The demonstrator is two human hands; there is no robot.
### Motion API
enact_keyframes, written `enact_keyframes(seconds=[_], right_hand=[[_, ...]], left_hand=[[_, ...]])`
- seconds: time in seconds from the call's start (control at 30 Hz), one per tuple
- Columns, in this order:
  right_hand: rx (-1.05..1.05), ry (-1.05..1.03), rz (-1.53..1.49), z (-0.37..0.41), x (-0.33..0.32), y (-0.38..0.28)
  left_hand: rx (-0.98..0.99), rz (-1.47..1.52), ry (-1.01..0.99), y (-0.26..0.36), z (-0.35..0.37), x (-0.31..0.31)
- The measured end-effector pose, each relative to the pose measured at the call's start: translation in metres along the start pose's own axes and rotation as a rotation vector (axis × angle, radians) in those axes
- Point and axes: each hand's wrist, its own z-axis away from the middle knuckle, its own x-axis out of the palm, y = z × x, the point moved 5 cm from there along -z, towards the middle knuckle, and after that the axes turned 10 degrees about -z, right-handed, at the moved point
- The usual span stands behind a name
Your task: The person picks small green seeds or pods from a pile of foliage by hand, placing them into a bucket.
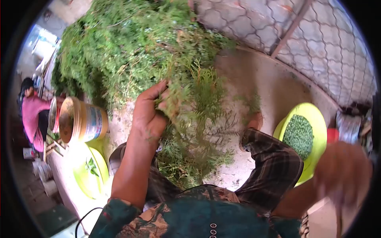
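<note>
A shirt (182,216) showed above the floor (240,172); a yellow basin (320,125) held green bits (298,137). The left hand (149,109) gripped sprigs (179,101); the right hand (341,174) blurred beyond telling.

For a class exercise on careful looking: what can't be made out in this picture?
All in the head view:
- Right hand: motion blur hides whether it holds anything.
- Left hand: the green sprig hides some fingertips.
- Bucket label: print too small to read.
- Green pile: top cut off by the upper edge.
- Small green pieces: too tiny to identify.
</note>
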Motion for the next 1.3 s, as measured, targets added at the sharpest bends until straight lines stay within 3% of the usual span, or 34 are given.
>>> enact_keyframes(seconds=[0.03, 0.07, 0.1, 0.13, 0.2, 0.27, 0.3, 0.4, 0.47, 0.5, 0.57, 0.6, 0.63, 0.67, 0.7, 0.77, 0.8, 0.83, 0.87, 0.97, 1.03, 1.1, 1.2, 1.23, 1.27, 1.3], right_hand=[[0.101, -0.673, -0.353, -0.005, 0.028, -0.008], [-0.138, -0.426, -0.257, -0.005, 0.048, -0.014], [-0.385, -0.294, -0.331, -0.016, 0.062, -0.014], [-0.381, -0.328, -0.355, -0.016, 0.059, -0.006], [-0.374, -0.359, -0.396, -0.025, 0.066, 0.005], [-0.340, -0.432, -0.447, -0.042, 0.067, 0.011], [-0.330, -0.461, -0.455, -0.048, 0.065, 0.012], [-0.324, -0.557, -0.469, -0.069, 0.056, 0.014], [-0.309, -0.610, -0.470, -0.079, 0.044, 0.014], [-0.294, -0.627, -0.463, -0.084, 0.038, 0.010], [-0.356, -0.615, -0.473, -0.085, 0.037, 0.017], [-0.378, -0.573, -0.499, -0.079, 0.043, 0.024], [-0.383, -0.511, -0.531, -0.071, 0.053, 0.032], [-0.375, -0.455, -0.574, -0.063, 0.064, 0.040], [-0.334, -0.436, -0.604, -0.059, 0.067, 0.043], [-0.275, -0.433, -0.612, -0.059, 0.064, 0.042], [-0.250, -0.450, -0.589, -0.064, 0.055, 0.037], [-0.230, -0.457, -0.564, -0.065, 0.048, 0.030], [-0.208, -0.461, -0.539, -0.067, 0.042, 0.024], [-0.187, -0.423, -0.510, -0.066, 0.039, 0.018], [-0.172, -0.372, -0.527, -0.062, 0.045, 0.023], [-0.168, -0.281, -0.546, -0.051, 0.061, 0.028], [-0.094, -0.282, -0.533, -0.054, 0.056, 0.017], [-0.093, -0.299, -0.501, -0.058, 0.050, 0.009], [-0.086, -0.310, -0.468, -0.063, 0.043, 0.003], [-0.084, -0.310, -0.444, -0.065, 0.038, -0.004]], left_hand=[[0.073, -0.026, 0.102, 0.005, -0.004, -0.005], [0.145, -0.051, 0.208, 0.012, -0.005, -0.016], [0.209, 0.041, 0.044, 0.016, -0.006, -0.023], [0.235, 0.058, 0.071, 0.021, -0.001, -0.023], [0.495, -0.163, 0.222, 0.047, 0.019, -0.015], [0.725, -0.777, 0.525, 0.091, 0.059, -0.007], [0.883, -0.943, 0.541, 0.103, 0.065, -0.010], [0.963, -0.686, 0.537, 0.128, 0.065, -0.041], [0.861, -0.804, 0.634, 0.135, 0.064, -0.079], [0.761, -1.063, 0.790, 0.138, 0.070, -0.097], [0.874, -1.381, 0.918, 0.129, 0.060, -0.158], [0.722, -1.433, 1.009, 0.114, 0.059, -0.190], [0.852, -1.706, 0.954, 0.097, 0.056, -0.234], [0.480, -1.548, 0.943, 0.073, 0.060, -0.266], [0.281, -1.807, 0.950, 0.049, 0.066, -0.286], [-0.269, -2.124, 0.724, -0.012, 0.084, -0.356], [-0.522, -2.191, 0.531, -0.057, 0.090, -0.413], [-0.739, -2.193, 0.470, -0.107, 0.112, -0.471], [-0.714, -2.173, 0.457, -0.118, 0.095, -0.453], [-0.573, -2.236, 0.423, -0.166, 0.140, -0.445], [-0.527, -2.287, 0.391, -0.135, 0.138, -0.465], [-0.489, -2.370, 0.324, -0.060, 0.111, -0.500], [-0.368, -2.350, 0.295, -0.050, 0.067, -0.506], [-0.283, -2.350, 0.311, -0.052, 0.046, -0.490], [-0.387, -2.304, 0.228, 0.005, 0.037, -0.383], [-0.173, -2.266, 0.254, 0.037, 0.016, -0.339]])
